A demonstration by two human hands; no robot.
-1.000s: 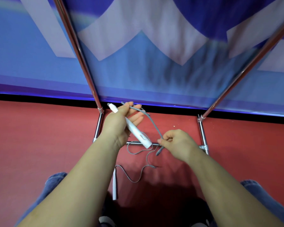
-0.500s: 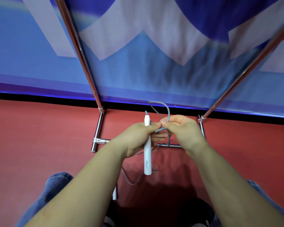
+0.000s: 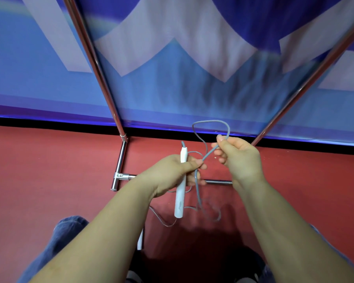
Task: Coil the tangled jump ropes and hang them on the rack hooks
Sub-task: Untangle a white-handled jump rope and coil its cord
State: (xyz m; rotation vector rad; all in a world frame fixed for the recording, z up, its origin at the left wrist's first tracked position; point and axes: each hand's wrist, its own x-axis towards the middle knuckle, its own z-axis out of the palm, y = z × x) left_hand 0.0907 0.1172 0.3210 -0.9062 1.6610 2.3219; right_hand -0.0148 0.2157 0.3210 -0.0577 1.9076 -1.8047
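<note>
The left hand grips the white handle and pinches gathered cord; the right hand pinches a grey rope loop. Slack trailing on the floor could snag or re-knot if pulled fast.

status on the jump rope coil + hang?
Done: nothing hung; no hooks in view. In hand: left hand grips the white handle plus one gray loop, which the right hand pinches. Left: slack cord and the second handle lie on the red floor, uncoiled.
</note>
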